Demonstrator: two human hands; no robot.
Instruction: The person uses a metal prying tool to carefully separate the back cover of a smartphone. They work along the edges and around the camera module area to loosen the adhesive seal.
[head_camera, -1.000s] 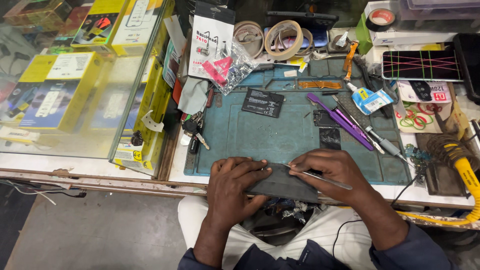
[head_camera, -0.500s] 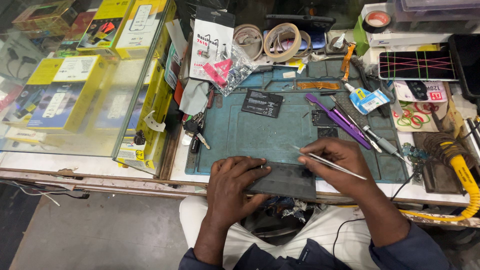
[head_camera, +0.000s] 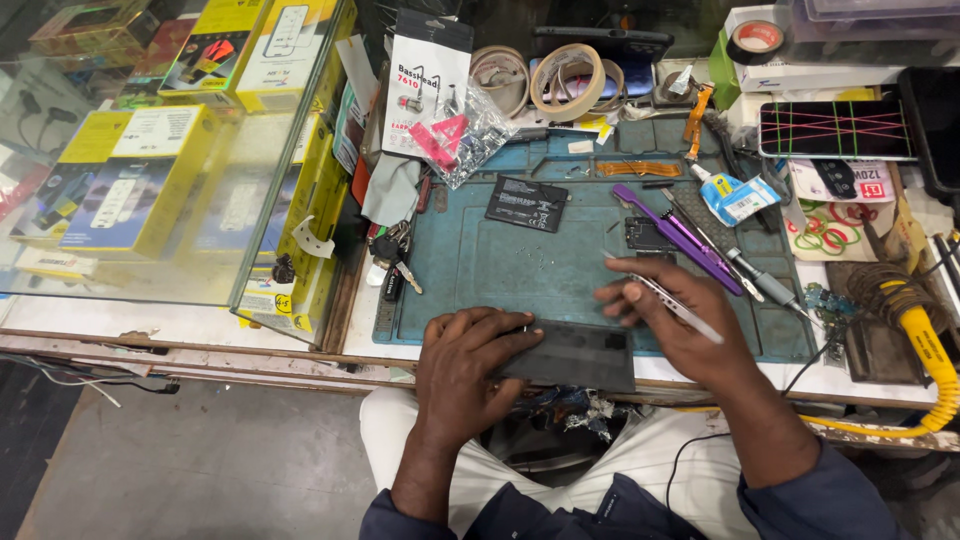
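Dark flat phone panel (head_camera: 575, 355) lies at the near edge of the teal mat (head_camera: 500, 265) on the worktop, left hand (head_camera: 470, 370) pressed flat on its left end, grip open. Right hand (head_camera: 680, 320) hovers just past the panel's right end, grip pinched on metal tweezers (head_camera: 672, 300).
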